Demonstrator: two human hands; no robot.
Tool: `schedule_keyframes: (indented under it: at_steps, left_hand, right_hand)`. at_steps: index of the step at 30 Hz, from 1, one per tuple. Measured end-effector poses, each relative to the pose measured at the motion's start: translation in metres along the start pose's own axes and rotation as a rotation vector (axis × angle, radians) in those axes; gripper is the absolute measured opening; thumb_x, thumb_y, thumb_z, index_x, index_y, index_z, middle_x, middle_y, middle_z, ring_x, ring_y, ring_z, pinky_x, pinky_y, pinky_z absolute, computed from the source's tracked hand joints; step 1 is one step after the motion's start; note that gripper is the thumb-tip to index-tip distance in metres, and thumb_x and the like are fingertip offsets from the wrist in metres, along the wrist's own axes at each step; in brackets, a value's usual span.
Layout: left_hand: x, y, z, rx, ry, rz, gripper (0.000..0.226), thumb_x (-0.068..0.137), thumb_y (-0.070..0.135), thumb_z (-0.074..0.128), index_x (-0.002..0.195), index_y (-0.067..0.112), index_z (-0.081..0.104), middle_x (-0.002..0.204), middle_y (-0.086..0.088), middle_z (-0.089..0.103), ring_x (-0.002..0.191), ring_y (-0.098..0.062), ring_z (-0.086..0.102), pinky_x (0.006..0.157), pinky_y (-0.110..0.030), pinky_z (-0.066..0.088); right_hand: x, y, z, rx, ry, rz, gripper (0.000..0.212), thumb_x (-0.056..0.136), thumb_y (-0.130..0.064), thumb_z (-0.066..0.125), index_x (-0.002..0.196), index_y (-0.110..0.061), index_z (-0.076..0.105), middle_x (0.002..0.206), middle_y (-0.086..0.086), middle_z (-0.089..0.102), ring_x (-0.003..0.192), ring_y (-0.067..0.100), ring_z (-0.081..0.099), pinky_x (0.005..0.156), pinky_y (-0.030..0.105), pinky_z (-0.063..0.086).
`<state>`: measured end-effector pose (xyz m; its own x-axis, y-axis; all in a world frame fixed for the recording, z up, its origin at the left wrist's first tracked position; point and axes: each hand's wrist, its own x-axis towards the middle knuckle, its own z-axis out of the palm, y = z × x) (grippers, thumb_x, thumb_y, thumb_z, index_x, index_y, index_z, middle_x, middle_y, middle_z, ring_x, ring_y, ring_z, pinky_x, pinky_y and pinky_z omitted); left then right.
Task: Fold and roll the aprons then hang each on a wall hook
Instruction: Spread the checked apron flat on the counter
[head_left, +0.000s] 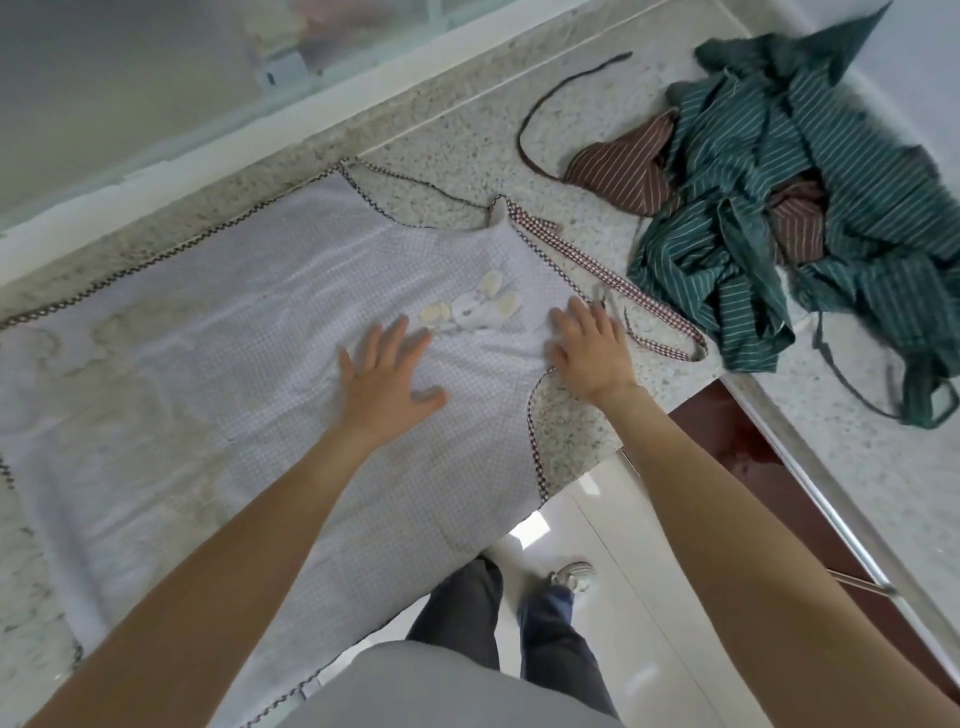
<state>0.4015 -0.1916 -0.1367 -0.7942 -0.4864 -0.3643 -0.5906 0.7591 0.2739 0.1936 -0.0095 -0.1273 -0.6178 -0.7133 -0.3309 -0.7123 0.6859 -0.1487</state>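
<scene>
pale lilac gingham: one checked apron (249, 322), spread flat on the speckled stone counter (447, 150), bib end toward the heap of other aprons, skirt end running away from it, near edge hanging over the counter front. trim: dark zigzag binding. appliqué: cream rabbit motif (478, 309) on the bib.

left hand (387, 374): fingers straight and spread, palm down on the cloth just beside the motif, holding nothing.
right hand (589, 348): fingers straight, flat on the bib corner nearest the heap, holding nothing; checked neck strap (613, 283) loops out past its fingertips.

heap: green striped apron (779, 218) tangled with a brown striped apron (618, 166), crumpled, beside the lilac apron's bib end, not touching it as far as can be seen. no wall hook in view.

step in hand, judged: smoothing before the first fold; task barely begun, all aprons unrolled.

handling note: sweep both palms outward from the motif to press out the ridges; bring the loose strap and ties in onto the cloth first, so they roll up inside; pull the overhanging edge up onto the counter so the fold lines stay square.
</scene>
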Motion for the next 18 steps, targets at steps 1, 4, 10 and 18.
schedule_keyframes:
  at_steps: [1,4,10,18]
  left_hand:
    - [0.002,0.0,0.002,0.005,-0.04,-0.028,0.086,0.079,0.072,0.045,0.147,0.038,0.004,0.156,0.007,-0.014,0.142,-0.022,-0.018,0.11,-0.06,-0.008]
    - [0.005,-0.003,0.008,0.017,-0.082,-0.025,0.092,0.075,0.075,0.047,0.147,0.04,0.002,0.155,0.007,-0.017,0.141,-0.024,-0.022,0.11,-0.062,-0.008]
    - [-0.008,-0.004,0.011,-0.112,0.114,0.094,0.072,0.082,0.057,0.055,0.144,0.032,0.028,0.156,0.002,0.011,0.144,-0.023,-0.001,0.113,-0.057,-0.001]
    - [-0.135,-0.015,0.038,-0.197,0.388,0.115,0.038,0.082,0.05,0.053,0.096,0.016,0.062,0.096,0.003,0.062,0.09,-0.016,0.055,0.081,-0.028,0.044]
  right_hand:
    - [-0.006,0.003,0.003,-0.011,-0.017,0.046,0.051,0.1,-0.034,0.03,0.148,-0.021,0.018,0.158,0.006,0.008,0.145,0.03,0.001,0.116,0.051,0.008]
    - [-0.031,0.009,0.012,-0.044,-0.035,0.139,0.053,0.101,-0.04,0.025,0.15,-0.025,0.012,0.158,0.004,0.005,0.144,0.033,0.0,0.115,0.053,0.007]
    - [-0.059,0.0,0.008,0.116,0.212,-0.091,0.056,0.094,-0.036,0.032,0.144,-0.011,0.033,0.149,0.012,0.034,0.14,0.033,0.025,0.115,0.05,0.018]
    - [-0.132,-0.055,0.073,-0.006,0.155,-0.823,0.041,0.067,-0.036,0.079,0.099,-0.018,0.06,0.095,0.003,0.059,0.088,0.023,0.053,0.085,0.032,0.032]
